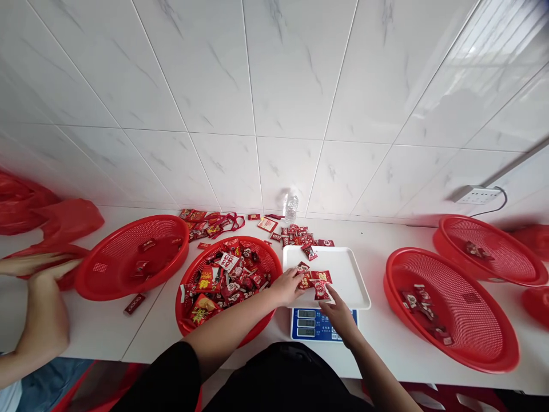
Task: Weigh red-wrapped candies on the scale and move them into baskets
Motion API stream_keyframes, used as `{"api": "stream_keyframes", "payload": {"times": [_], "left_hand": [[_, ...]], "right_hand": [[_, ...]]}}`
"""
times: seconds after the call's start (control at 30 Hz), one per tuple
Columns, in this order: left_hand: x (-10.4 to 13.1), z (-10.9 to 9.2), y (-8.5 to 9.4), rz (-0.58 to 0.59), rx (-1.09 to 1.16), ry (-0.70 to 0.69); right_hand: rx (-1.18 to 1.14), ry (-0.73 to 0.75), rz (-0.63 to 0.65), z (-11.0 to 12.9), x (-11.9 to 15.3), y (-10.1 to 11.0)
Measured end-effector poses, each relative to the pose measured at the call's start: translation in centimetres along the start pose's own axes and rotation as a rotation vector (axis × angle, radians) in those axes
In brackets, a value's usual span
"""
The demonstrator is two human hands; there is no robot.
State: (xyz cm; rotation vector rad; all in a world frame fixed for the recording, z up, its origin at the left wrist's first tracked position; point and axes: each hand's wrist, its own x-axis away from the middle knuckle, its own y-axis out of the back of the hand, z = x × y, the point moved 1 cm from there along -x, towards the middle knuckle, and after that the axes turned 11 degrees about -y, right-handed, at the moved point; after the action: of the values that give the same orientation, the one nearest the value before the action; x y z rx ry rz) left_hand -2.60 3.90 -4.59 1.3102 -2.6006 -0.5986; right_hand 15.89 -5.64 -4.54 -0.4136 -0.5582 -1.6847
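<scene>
On the white tray (349,274) of a weighing scale lie several small red candy packets (321,276). My left hand (288,288) reaches over the tray's left edge, its fingers closed on a red and gold candy packet (304,281). At the tray's front, the thumb and forefinger of my right hand (338,315) pinch the edge of a red and white candy packet (321,290). Another packet (309,250) sits near the tray's back left corner. Below the tray is the scale's blue panel (323,325) with small displays. A full red basket (274,257) of mixed packets stands under my left forearm.
More red baskets stand left (92,280) and right (493,320), with a few packets inside. Loose packets (295,234) and a clear bottle (291,207) are by the tiled wall. A power strip (477,194) is at right. Another person's arm (47,309) is at far left.
</scene>
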Motion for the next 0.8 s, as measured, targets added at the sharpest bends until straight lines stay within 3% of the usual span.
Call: {"api": "stream_keyframes", "payload": {"times": [0.2,0.27,0.37,0.5,0.67,0.8], "left_hand": [[-1.6,-0.1,0.0,0.217,-0.478,0.008],[-1.1,-0.6,0.3,0.145,-0.532,-0.07],[0.3,-0.9,1.2,-0.094,-0.507,-0.171],[3.1,0.7,2.9,-0.333,-0.47,-0.1],[6.7,3.7,4.5,-0.374,-0.516,0.033],[9.1,5.2,5.2,-0.339,-0.597,0.099]], "right_hand": [[0.434,0.199,-0.012,-0.1,-1.2,0.4],[0.596,0.26,-0.082,0.4,-2.2,0.7],[0.715,0.303,-0.158,2.0,-4.4,0.8],[0.826,0.33,-0.148,5.0,-8.4,-0.6],[0.96,0.295,-0.074,7.0,-12.4,-2.8],[1.025,0.286,-0.036,6.2,-12.8,-3.2]]}}
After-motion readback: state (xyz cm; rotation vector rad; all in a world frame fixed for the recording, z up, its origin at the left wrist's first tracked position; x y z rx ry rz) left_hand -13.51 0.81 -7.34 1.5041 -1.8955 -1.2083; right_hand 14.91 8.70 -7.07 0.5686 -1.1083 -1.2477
